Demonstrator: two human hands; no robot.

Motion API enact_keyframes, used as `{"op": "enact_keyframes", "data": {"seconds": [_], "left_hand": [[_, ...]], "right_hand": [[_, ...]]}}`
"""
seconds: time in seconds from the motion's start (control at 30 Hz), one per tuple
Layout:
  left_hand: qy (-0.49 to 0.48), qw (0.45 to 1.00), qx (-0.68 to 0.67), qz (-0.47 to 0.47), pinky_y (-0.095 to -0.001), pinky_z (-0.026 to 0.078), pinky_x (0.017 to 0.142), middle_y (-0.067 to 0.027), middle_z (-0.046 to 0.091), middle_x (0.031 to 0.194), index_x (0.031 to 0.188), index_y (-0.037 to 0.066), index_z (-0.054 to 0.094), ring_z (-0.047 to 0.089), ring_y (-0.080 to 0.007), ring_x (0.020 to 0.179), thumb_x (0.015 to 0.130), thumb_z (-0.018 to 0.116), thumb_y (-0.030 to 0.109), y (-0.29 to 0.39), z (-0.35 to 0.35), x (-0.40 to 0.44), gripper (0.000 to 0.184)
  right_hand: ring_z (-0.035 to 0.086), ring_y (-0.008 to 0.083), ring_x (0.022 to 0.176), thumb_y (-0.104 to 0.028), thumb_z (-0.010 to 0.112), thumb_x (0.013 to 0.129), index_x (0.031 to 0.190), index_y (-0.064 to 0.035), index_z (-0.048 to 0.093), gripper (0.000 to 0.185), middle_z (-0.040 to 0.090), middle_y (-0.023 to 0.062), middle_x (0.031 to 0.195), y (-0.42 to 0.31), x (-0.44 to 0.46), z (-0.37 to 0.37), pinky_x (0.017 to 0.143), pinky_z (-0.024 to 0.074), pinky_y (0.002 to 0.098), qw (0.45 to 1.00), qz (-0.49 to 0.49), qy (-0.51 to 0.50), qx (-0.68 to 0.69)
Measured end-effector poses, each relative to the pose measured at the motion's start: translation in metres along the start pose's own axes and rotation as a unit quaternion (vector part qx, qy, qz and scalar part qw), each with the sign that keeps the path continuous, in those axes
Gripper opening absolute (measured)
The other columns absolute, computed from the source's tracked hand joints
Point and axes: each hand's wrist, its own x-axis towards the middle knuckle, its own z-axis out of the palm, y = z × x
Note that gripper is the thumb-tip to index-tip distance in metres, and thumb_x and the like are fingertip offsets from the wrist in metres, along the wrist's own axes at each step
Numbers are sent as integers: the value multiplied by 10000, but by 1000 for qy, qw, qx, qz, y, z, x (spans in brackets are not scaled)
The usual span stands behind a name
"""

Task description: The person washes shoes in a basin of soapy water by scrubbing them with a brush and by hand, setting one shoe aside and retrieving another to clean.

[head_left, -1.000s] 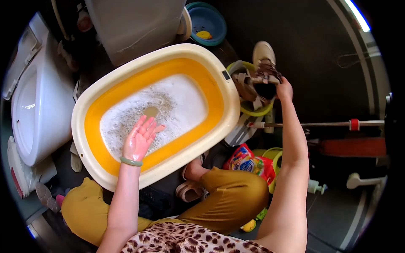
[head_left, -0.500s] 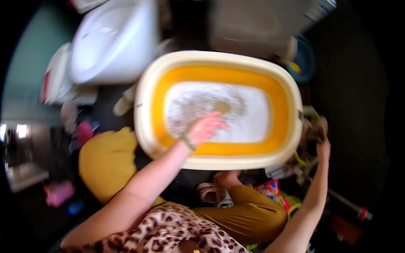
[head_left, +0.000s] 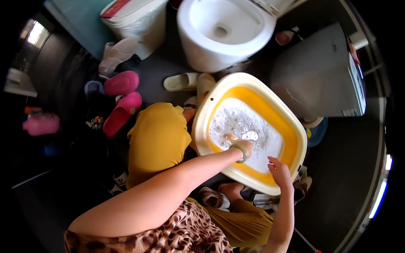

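A cream and yellow basin (head_left: pixel 294 122) holds water covered in white and greyish suds (head_left: pixel 270 141). My left hand (head_left: pixel 244 147), with a green bangle at the wrist, reaches into the suds; its fingers are mostly hidden, and a small white shape (head_left: pixel 250 135) shows beside them. My right hand (head_left: pixel 279 170) hovers over the basin's near right side, empty, with its fingers apart. Brown shoes (head_left: pixel 301 189) lie outside the basin, to the right of my right wrist.
A toilet (head_left: pixel 202 50) and a lidded bin (head_left: pixel 145 25) stand at the back. Pink clogs (head_left: pixel 122 114) and pale green slippers (head_left: pixel 180 82) lie on the floor. A grey bin-like container (head_left: pixel 316 71) stands right; a blue bowl (head_left: pixel 319 133) is below it.
The view has swung left. My right hand has let go of the shoe and come over the basin. My left hand has turned from open above the suds and lowered into them.
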Motion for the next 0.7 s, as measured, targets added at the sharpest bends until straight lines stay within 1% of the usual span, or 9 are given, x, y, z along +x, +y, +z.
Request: {"op": "enact_keyframes", "data": {"seconds": [0.07,0.13,0.17,0.2,0.3,0.4,0.53,0.6,0.7], "left_hand": [[42,996,17,73,-349,443,865,-155,621,1012,1023,82,634,581,-284,991,815,492,111,28,-33,-18,253],[5,998,-64,12,-369,436,874,-174,606,1036,1003,59,625,574,-289,1000,801,495,111,75,-87,-39,245],[79,992,-55,88,-383,446,841,-182,611,1013,976,45,624,586,-296,953,802,503,126,72,-69,-2,226],[92,985,-134,55,-391,447,826,-190,614,991,962,32,626,589,-304,923,810,494,109,103,-107,-29,216],[176,968,-97,153,-370,461,836,-167,636,958,939,47,652,613,-290,877,820,545,89,162,-178,-59,166],[172,964,-1,201,-348,487,819,-91,653,983,951,99,667,621,-250,899,802,550,131,188,-241,-83,193],[158,904,147,369,-341,452,854,-93,641,1002,1038,108,632,598,-246,949,788,570,236,136,-334,-115,287],[111,943,84,303,-319,456,838,-115,634,1012,1075,68,608,604,-208,930,816,578,235,77,-377,-164,310],[216,971,-19,104,-294,473,831,-103,620,1051,1100,44,587,603,-164,918,838,560,100,-31,-411,-231,269]], "right_hand": [[613,280,890,-177,528,829,1129,-102,579,314,628,149,1001,-17,3,2,797,463,348,1000,-13,26,4],[616,266,906,-127,526,833,1122,-67,577,300,629,166,992,-19,5,-1,787,470,335,994,-29,46,97],[618,254,903,-100,525,835,1115,-50,577,289,631,168,983,-26,2,-8,783,472,324,995,-36,53,76],[620,241,900,-73,524,838,1108,-32,578,279,633,171,973,-34,-1,-16,778,473,313,996,-40,62,55],[615,205,868,-40,525,844,1085,-10,586,251,641,149,942,-32,-2,-20,766,470,299,990,-60,101,82],[611,192,844,-39,526,845,1094,-3,586,259,645,142,921,-37,-8,-20,748,469,295,987,-52,115,101],[602,169,816,-35,520,844,1094,1,586,261,647,128,901,-37,-8,-8,733,466,283,980,-40,123,148],[594,152,795,-49,524,843,1093,-8,589,262,647,118,889,-34,-9,1,724,463,274,976,-55,116,176],[594,147,772,-72,535,841,1083,-14,597,256,649,110,869,-37,-12,11,707,464,269,977,-38,105,180]]}}
